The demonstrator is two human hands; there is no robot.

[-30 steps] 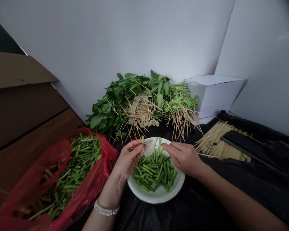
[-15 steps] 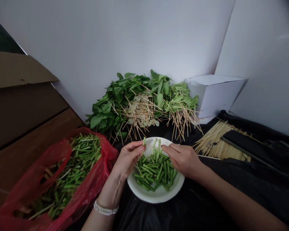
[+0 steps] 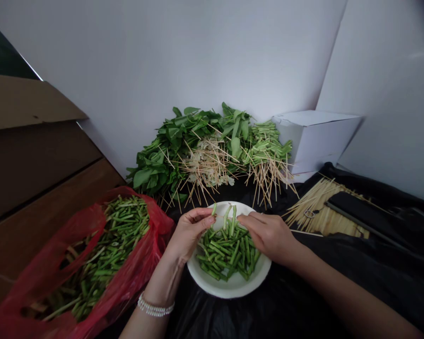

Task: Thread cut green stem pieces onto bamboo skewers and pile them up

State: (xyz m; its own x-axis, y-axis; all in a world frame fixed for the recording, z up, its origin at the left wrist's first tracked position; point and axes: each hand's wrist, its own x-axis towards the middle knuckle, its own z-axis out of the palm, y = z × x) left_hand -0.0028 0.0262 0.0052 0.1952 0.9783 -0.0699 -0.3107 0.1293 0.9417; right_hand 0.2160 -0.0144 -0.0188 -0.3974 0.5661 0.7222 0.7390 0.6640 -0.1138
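My left hand [image 3: 189, 231] pinches a short green stem piece [image 3: 214, 209] over the far rim of a white bowl [image 3: 229, 285]. My right hand [image 3: 270, 233] is closed on a thin bamboo skewer [image 3: 222, 217] that carries two green stem pieces [image 3: 230, 216]; its tip points at the piece in my left hand. The bowl holds several cut green stems [image 3: 228, 249] and sits on black plastic sheeting [image 3: 339, 273]. A bead bracelet is on my left wrist.
A red plastic bag of cut green stems [image 3: 102, 254] lies at left. Behind the bowl are skewered leafy greens [image 3: 173, 150], skewered pale pieces [image 3: 207, 165] and skewered stems [image 3: 268, 146]. Loose skewers [image 3: 318, 209], a white box [image 3: 314, 136] and brown cardboard [image 3: 31, 141] stand around.
The stem piece in my left hand has tilted and shifted slightly right toward the skewer tip. Both hands stay over the bowl's far rim.
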